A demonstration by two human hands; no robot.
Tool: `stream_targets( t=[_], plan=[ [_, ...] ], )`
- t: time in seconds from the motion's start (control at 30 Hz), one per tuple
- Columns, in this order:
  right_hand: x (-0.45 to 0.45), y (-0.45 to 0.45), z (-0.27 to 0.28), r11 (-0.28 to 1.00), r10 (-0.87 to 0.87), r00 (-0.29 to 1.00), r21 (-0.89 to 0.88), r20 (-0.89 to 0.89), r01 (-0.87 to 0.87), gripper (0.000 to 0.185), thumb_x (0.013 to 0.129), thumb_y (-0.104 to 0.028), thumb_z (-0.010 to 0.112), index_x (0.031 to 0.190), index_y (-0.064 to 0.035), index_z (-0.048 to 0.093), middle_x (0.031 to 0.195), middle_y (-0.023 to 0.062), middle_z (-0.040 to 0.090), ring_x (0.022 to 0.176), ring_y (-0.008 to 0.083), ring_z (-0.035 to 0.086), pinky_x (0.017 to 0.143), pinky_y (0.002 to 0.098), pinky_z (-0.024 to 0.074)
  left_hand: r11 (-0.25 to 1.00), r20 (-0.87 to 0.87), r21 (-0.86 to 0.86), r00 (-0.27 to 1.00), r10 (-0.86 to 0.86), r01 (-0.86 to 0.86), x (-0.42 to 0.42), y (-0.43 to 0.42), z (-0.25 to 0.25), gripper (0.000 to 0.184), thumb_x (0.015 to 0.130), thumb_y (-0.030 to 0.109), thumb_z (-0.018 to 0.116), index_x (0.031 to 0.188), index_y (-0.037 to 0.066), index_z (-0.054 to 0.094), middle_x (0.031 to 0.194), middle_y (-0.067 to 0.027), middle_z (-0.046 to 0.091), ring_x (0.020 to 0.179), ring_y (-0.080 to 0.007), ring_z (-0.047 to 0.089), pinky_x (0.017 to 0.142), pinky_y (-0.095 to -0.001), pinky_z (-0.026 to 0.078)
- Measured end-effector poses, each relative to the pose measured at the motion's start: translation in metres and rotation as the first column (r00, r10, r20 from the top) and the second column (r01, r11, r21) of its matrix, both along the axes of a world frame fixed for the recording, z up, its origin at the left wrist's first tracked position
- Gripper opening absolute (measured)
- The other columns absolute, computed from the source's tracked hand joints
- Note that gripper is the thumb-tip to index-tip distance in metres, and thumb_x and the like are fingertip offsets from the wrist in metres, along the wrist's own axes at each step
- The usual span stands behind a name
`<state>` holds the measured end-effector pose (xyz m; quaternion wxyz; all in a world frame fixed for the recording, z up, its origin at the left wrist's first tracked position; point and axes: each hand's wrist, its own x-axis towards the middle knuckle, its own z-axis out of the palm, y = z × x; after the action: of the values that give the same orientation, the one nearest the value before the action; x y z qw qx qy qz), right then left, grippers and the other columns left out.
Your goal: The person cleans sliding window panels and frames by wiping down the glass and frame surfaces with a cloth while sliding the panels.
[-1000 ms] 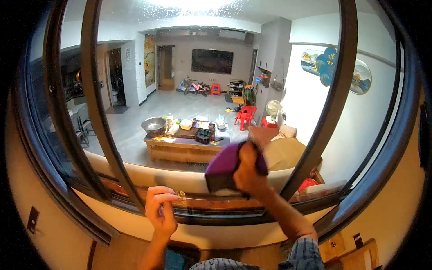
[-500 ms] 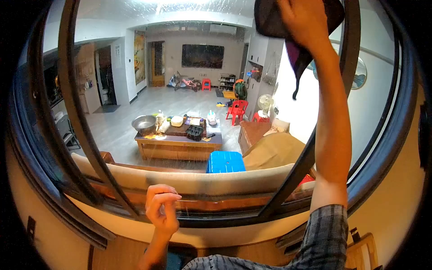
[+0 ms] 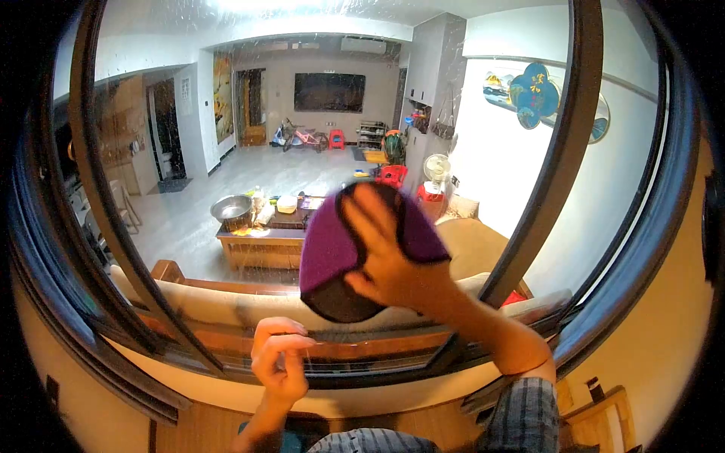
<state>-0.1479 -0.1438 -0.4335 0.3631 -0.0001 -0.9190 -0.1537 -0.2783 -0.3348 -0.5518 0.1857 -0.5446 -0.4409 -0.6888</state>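
Observation:
My right hand [image 3: 396, 264] is spread over a purple and black cleaning pad [image 3: 325, 253], its fingers across the black middle part. The pad is held up in front of the window glass [image 3: 257, 170]; whether it touches the pane I cannot tell. Lower left, my left hand [image 3: 279, 359] is raised with thumb and fingers pinched together. A thin pale strand shows by its fingertips, too fine to name. Specks and streaks mark the upper glass.
Dark window frame bars [image 3: 555, 151] slant on both sides. Beyond the glass stand a sofa [image 3: 219, 298], a wooden coffee table [image 3: 260, 253] with a metal basin [image 3: 231, 209], and a white fan [image 3: 436, 170]. A wooden chair [image 3: 604, 423] is at lower right.
My right hand has brought the pad from the top right down to the middle of the window, and the arm now bends at the elbow. My left hand remains pinched, almost in place.

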Motion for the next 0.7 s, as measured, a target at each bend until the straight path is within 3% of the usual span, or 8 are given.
stream_targets(
  t=[0.07, 0.13, 0.17, 0.27, 0.4, 0.53, 0.63, 0.7],
  plan=[
    [0.004, -0.001, -0.044, 0.997, 0.067, 0.997, -0.029, 0.027, -0.066, 0.076, 0.075, -0.036, 0.078, 0.139, -0.0002, 0.057, 0.157, 0.0209, 0.040, 0.145, 0.0415, 0.038, 0.119, 0.0574, 0.0295, 0.999, 0.008, -0.035, 1.000, 0.003, -0.003, 0.006, -0.005, -0.002, 0.014, 0.098, 0.004, 0.058, 0.089, 0.002, 0.069, 0.092, -0.0142, 0.064, 0.083, -0.0247, 0.062, 0.074, -0.0328, 0.051],
    [0.013, -0.008, -0.092, 0.953, -0.080, 0.949, 0.302, 0.306, -0.017, 0.045, 0.078, -0.025, 0.067, 0.117, -0.0025, 0.070, 0.139, 0.0198, 0.058, 0.136, 0.0394, 0.047, 0.118, 0.0507, 0.0316, 0.999, 0.011, -0.049, 1.000, 0.002, -0.002, 0.011, -0.010, -0.006, 0.014, 0.098, 0.004, 0.058, 0.089, 0.002, 0.069, 0.092, -0.0145, 0.064, 0.083, -0.0249, 0.062, 0.074, -0.0329, 0.051],
    [0.014, 0.000, -0.137, 0.976, 0.121, 0.980, 0.161, 0.160, -0.146, 0.033, 0.080, -0.024, 0.061, 0.102, -0.0041, 0.073, 0.130, 0.0172, 0.064, 0.135, 0.0380, 0.050, 0.118, 0.0486, 0.0335, 0.999, 0.011, -0.045, 1.000, 0.006, -0.005, 0.013, -0.011, -0.010, 0.015, 0.098, 0.005, 0.058, 0.089, 0.002, 0.069, 0.092, -0.0146, 0.064, 0.082, -0.0249, 0.062, 0.074, -0.0331, 0.051],
    [0.039, 0.006, -0.225, 0.997, 0.066, 0.982, 0.017, 0.176, -0.070, 0.050, 0.095, -0.011, 0.063, 0.143, 0.0018, 0.053, 0.148, 0.0182, 0.053, 0.135, 0.0354, 0.054, 0.113, 0.0438, 0.0446, 0.999, 0.004, -0.045, 1.000, 0.007, -0.007, 0.017, -0.020, -0.013, 0.016, 0.098, 0.006, 0.058, 0.088, 0.002, 0.069, 0.091, -0.0150, 0.064, 0.083, -0.0254, 0.062, 0.076, -0.0337, 0.050],
    [0.058, 0.038, -0.273, 0.884, -0.288, 0.956, 0.401, 0.062, 0.240, 0.053, 0.096, -0.012, 0.061, 0.145, 0.0021, 0.049, 0.145, 0.0171, 0.056, 0.128, 0.0353, 0.057, 0.109, 0.0431, 0.0468, 0.998, 0.004, -0.063, 1.000, 0.021, -0.020, 0.018, -0.036, -0.017, 0.017, 0.099, 0.008, 0.058, 0.088, 0.002, 0.068, 0.091, -0.0151, 0.065, 0.084, -0.0262, 0.062, 0.077, -0.0341, 0.049],
    [0.066, 0.047, -0.129, 0.967, -0.219, 0.942, 0.074, -0.255, 0.245, 0.036, 0.094, -0.014, 0.060, 0.122, 0.0074, 0.056, 0.155, 0.0297, 0.034, 0.140, 0.0491, 0.034, 0.118, 0.0515, 0.0306, 0.998, -0.003, -0.055, 1.000, 0.021, -0.021, 0.023, -0.046, -0.015, 0.015, 0.098, 0.010, 0.058, 0.086, 0.003, 0.063, 0.089, -0.0120, 0.062, 0.083, -0.0235, 0.057, 0.077, -0.0334, 0.045],
    [0.078, 0.053, 0.023, 0.960, -0.130, 0.816, 0.133, -0.563, 0.244, 0.029, 0.092, -0.015, 0.059, 0.105, 0.0114, 0.061, 0.162, 0.0391, 0.017, 0.149, 0.0594, 0.017, 0.124, 0.0579, 0.0184, 0.999, -0.014, -0.053, 1.000, -0.010, 0.009, 0.032, -0.050, -0.009, 0.018, 0.100, 0.014, 0.058, 0.086, 0.004, 0.063, 0.090, -0.0125, 0.062, 0.084, -0.0242, 0.057, 0.078, -0.0342, 0.045],
    [0.082, 0.064, 0.114, 0.937, -0.075, 0.695, 0.188, -0.715, 0.295, 0.031, 0.093, -0.019, 0.060, 0.102, 0.0105, 0.062, 0.156, 0.0395, 0.031, 0.143, 0.0598, 0.029, 0.123, 0.0595, 0.0205, 0.998, -0.023, -0.056, 1.000, -0.007, 0.006, 0.035, -0.051, -0.004, 0.019, 0.100, 0.015, 0.058, 0.086, 0.004, 0.063, 0.091, -0.0127, 0.062, 0.084, -0.0245, 0.057, 0.079, -0.0346, 0.045]
  ],
)
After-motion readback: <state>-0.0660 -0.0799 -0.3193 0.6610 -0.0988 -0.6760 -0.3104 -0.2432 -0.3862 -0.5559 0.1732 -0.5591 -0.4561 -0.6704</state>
